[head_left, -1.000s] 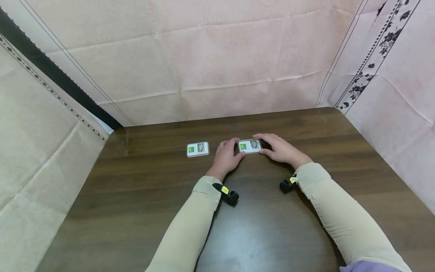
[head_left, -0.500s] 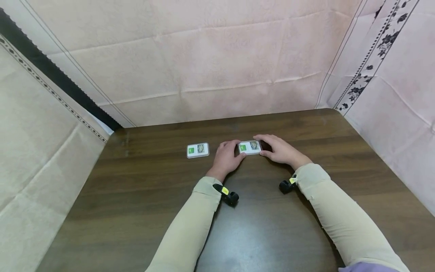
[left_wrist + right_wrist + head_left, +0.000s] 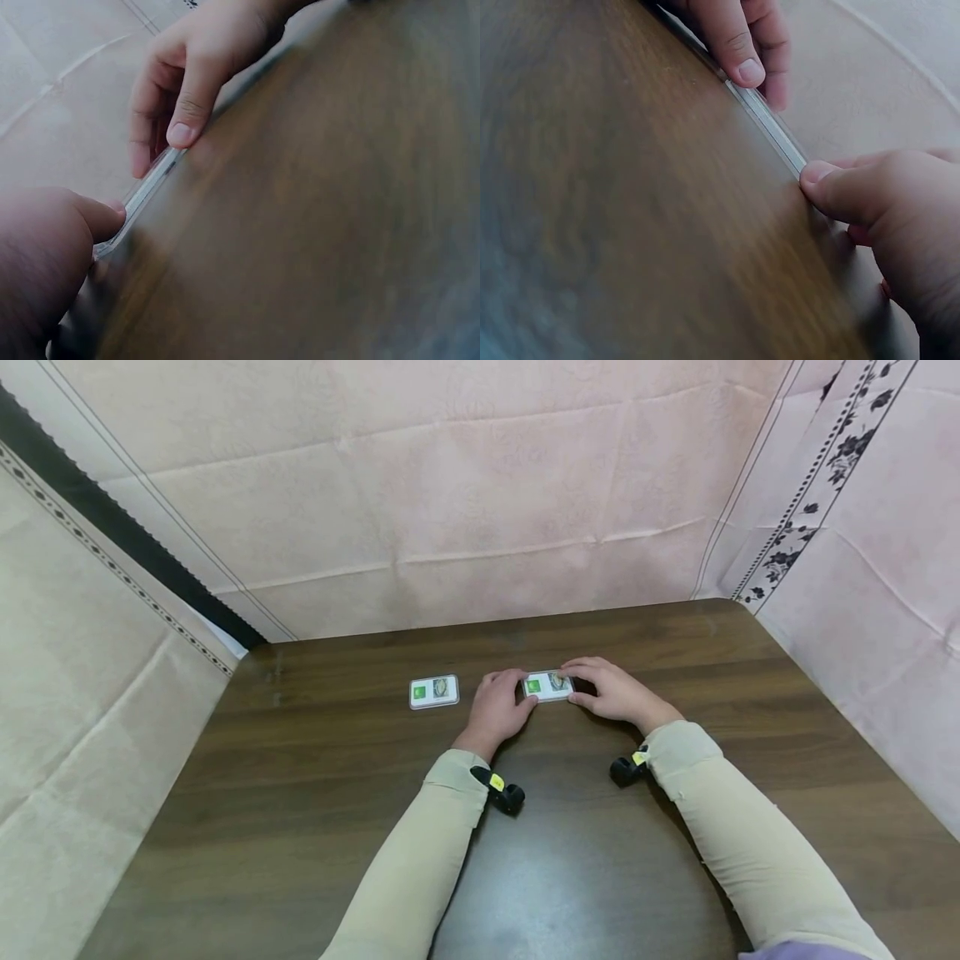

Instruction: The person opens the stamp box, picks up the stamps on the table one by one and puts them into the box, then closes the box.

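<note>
A flat clear plastic case (image 3: 543,686) with a white printed card lies on the brown table, a green square and a small picture on its face. My left hand (image 3: 497,710) grips its left end between thumb and fingers. At the right end my right hand (image 3: 617,693) pinches it, thumb at the near corner and fingertips over the far corner. Both wrist views show the case (image 3: 146,187) edge-on, low against the tabletop, with a thumb on its near edge at each end. A matching second case (image 3: 434,692) lies apart, left of my left hand.
The wooden table (image 3: 300,827) ends at a far edge just beyond the cases. Pale cloth (image 3: 465,502) hangs behind and at both sides. Small black cameras (image 3: 507,798) are strapped to both wrists.
My right fingers have bent inward and now cover the case's far right corner. The left hand keeps its hold, and both cases stay in place on the table.
</note>
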`<state>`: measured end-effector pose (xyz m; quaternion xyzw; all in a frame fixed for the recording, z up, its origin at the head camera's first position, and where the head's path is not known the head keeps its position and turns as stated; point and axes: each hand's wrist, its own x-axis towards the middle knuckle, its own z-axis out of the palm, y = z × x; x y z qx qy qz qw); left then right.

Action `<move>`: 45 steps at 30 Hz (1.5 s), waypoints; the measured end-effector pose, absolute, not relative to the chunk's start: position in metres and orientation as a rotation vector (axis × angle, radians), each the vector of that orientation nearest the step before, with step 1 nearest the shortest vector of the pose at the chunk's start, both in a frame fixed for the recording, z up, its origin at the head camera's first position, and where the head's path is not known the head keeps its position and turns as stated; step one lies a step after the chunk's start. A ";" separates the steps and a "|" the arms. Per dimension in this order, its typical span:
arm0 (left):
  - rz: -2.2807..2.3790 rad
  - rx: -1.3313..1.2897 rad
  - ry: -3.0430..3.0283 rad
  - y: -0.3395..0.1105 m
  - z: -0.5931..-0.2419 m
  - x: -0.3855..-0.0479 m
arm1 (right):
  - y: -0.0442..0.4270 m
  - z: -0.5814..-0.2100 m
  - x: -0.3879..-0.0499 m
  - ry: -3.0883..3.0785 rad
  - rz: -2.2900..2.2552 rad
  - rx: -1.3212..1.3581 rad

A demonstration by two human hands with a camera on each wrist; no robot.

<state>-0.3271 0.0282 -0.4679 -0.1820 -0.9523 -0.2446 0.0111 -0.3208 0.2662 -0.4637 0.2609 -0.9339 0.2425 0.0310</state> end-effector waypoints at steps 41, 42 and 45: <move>-0.351 -0.418 -2.998 0.018 -0.477 -0.331 | 0.248 -0.482 -0.327 -2.893 0.773 0.611; -0.349 -0.416 -2.999 0.018 -0.476 -0.331 | 0.248 -0.482 -0.327 -2.892 0.773 0.612; -0.353 -0.408 -3.003 0.018 -0.475 -0.331 | 0.248 -0.481 -0.327 -2.891 0.774 0.613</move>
